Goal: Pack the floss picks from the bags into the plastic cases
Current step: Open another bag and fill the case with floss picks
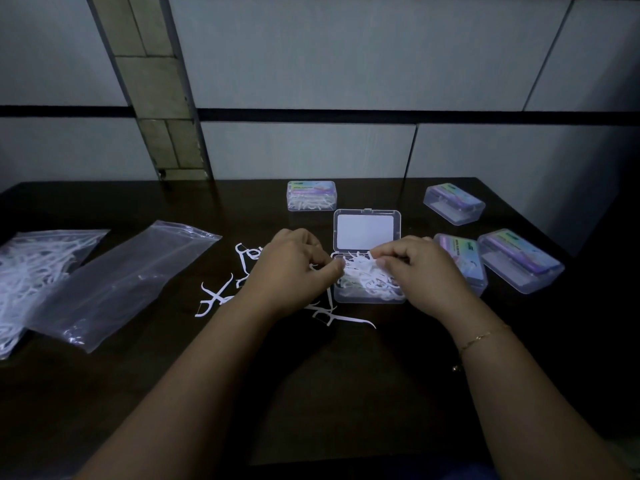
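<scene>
Left hand (289, 268), right hand (420, 271): fingers curled, pinching floss picks (363, 275) over open case (367, 297).

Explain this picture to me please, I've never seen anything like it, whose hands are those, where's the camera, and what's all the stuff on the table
There is no machine here. A person wears one camera on the head, looking down at their own hands. The left hand and the right hand both have curled fingers on white floss picks piled in an open clear plastic case, its lid tipped back. More loose picks lie on the dark table beside it. At the left lie an empty-looking clear bag and, partly under it, a bag full of picks. A closed case holding picks sits behind, and three more closed cases sit to the right; their contents are hard to tell.
</scene>
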